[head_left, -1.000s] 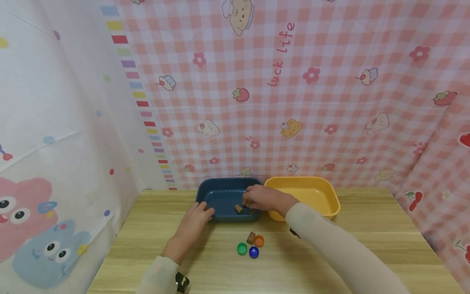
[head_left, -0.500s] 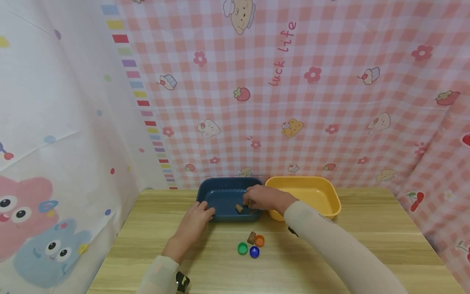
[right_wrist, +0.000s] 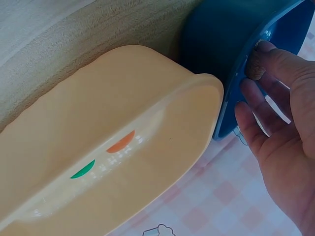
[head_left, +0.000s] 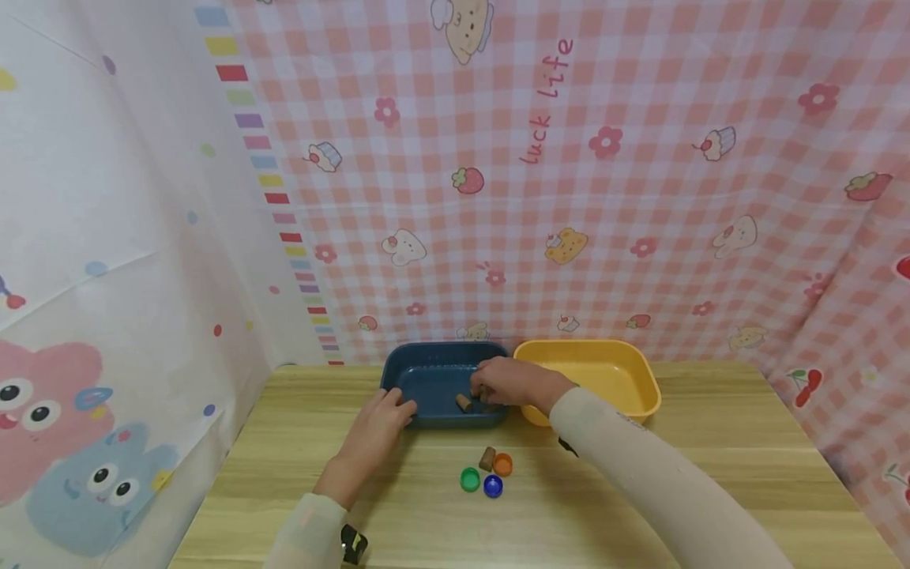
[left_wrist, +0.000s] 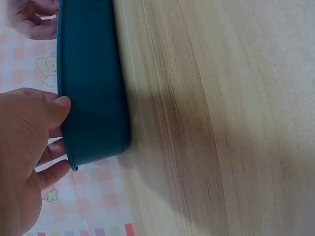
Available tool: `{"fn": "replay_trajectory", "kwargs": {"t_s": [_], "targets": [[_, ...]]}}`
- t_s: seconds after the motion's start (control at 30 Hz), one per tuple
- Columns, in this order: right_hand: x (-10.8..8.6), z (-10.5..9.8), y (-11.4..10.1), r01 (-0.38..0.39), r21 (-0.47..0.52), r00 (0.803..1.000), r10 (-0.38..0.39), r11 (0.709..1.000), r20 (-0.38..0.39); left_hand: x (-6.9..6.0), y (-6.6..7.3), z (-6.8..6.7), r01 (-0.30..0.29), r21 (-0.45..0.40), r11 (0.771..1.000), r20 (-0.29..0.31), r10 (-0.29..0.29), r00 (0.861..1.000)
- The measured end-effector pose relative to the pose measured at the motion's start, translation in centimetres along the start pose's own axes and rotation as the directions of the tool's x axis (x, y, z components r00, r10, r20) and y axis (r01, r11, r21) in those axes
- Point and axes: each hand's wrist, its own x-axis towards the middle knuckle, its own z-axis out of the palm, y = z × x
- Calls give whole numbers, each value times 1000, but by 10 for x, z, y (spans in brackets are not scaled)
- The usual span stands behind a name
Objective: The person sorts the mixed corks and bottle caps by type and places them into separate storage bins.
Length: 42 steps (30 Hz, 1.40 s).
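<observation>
In the head view my left hand (head_left: 380, 423) is at the front left corner of the dark blue basin (head_left: 426, 423). The left wrist view shows it gripping that basin's rim (left_wrist: 60, 59), thumb against the outer wall. My right hand (head_left: 512, 379) reaches over the same basin's right end. Its thumb and fingers pinch a brown cork (right_wrist: 255, 68) just inside the rim, as seen in the right wrist view. Another cork (head_left: 464, 403) lies on the basin floor, left of the right hand. Part of the floor beneath that hand is hidden.
A yellow basin (head_left: 626, 379) stands against the blue one's right end. Orange (right_wrist: 120, 141) and green patches (right_wrist: 82, 169) show inside it. In front, a cork (head_left: 486, 458) lies on the wooden table beside orange (head_left: 502, 464), green (head_left: 470, 479) and blue caps (head_left: 493, 485).
Both hands stay almost where they were, the left at the blue basin's rim and the right over its right end. The head view has shifted very slightly.
</observation>
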Motion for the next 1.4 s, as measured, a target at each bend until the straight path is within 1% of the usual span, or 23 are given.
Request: {"fn": "replay_trajectory", "kwargs": {"t_s": [0.2, 0.37, 0.63, 0.9, 1.03, 1.23, 1.4], "targets": [[1, 1, 1, 13, -18, 1000, -13, 1000, -5, 0, -1, 1, -4, 6, 1000, -3, 4, 1000], [2, 2, 2, 12, -12, 1000, -12, 1000, -8, 1, 0, 0, -3, 10, 1000, -8, 3, 1000], [3, 2, 4, 4, -27, 1000, -4, 1000, -6, 0, 1, -1, -19, 17, 1000, -36, 19, 999], [3, 3, 4, 4, -44, 1000, -3, 999, 5, 1, 1, -2, 10, 7, 1000, 18, -10, 1000], [2, 2, 3, 6, -43, 1000, -6, 999, 1, 0, 1, -1, 13, 15, 1000, 12, -13, 1000], [-5, 0, 2, 13, -56, 1000, -14, 998, -15, 0, 1, -1, 1, 16, 1000, 3, -1, 1000], [-15, -3, 0, 29, -79, 998, -33, 996, -52, -1, 1, -1, 7, 4, 1000, 7, -7, 1000]]}}
